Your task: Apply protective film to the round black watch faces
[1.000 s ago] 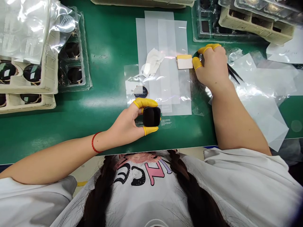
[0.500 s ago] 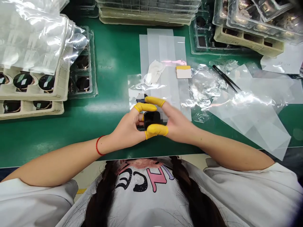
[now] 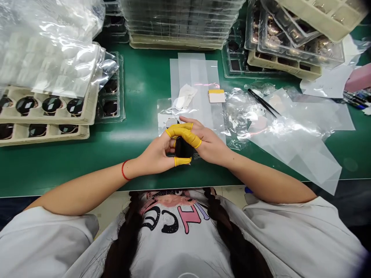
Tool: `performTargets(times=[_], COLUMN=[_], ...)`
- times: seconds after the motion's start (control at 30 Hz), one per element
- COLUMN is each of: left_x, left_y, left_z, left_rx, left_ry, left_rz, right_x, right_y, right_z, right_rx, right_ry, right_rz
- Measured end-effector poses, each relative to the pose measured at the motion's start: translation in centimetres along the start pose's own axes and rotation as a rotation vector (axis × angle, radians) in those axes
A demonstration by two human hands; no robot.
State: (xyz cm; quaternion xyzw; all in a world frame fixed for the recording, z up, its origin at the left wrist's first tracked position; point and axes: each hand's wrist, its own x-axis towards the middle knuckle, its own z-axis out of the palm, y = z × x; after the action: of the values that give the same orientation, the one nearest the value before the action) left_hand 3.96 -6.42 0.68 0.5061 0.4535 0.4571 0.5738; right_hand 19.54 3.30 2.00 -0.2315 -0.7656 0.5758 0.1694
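A small black smartwatch case [image 3: 182, 149], glossy with rounded corners, is held just above the table near its front edge. My left hand [image 3: 156, 155] grips it from the left, with index finger and thumb in yellow finger cots along its top and bottom edges. From the right, my right hand [image 3: 211, 144] bends a yellow-cotted finger over its upper right corner; another finger stretches past, and the thumb is mostly hidden. Beneath the hands lies a clear film with printed text, partly covered, and a round pale disc [image 3: 172, 122] shows just beyond my left fingers.
Trays of round watch faces [image 3: 43, 116] stand left, partly under clear plastic. Stacked clear trays [image 3: 182, 27] stand at the back, more trays [image 3: 290, 42] at right. White sheets [image 3: 199, 73], a crumpled wipe [image 3: 186, 96], a yellow-and-white pad [image 3: 216, 96], tweezers [image 3: 263, 102] and crumpled film [image 3: 242, 112] lie about.
My right thumb has left the front of the watch case, and a right finger has curled down over its upper right corner. The view has shifted slightly.
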Motion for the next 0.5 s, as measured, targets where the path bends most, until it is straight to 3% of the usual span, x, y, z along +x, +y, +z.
performTargets(times=[0.13,0.23,0.37,0.5], left_x=[-0.1,-0.1,0.2,0.4], left_y=[1.4,2.5,3.8,5.2], left_z=[0.3,0.5,0.0,-0.8], left_rx=[0.006,0.009,0.087,0.245], left_ry=[-0.022,0.015,0.102,0.172], left_rz=[0.011,0.077,0.239,0.365], right_x=[0.3,0.7,1.3,1.8], right_y=[-0.3,0.1,1.7,3.4], right_z=[-0.4,-0.8,-1.7,-2.9], right_rx=[0.162,0.254,0.113,0.028], right_ry=[0.083,0.221,0.450,0.554], right_rz=[0.070,0.072,-0.023,-0.054])
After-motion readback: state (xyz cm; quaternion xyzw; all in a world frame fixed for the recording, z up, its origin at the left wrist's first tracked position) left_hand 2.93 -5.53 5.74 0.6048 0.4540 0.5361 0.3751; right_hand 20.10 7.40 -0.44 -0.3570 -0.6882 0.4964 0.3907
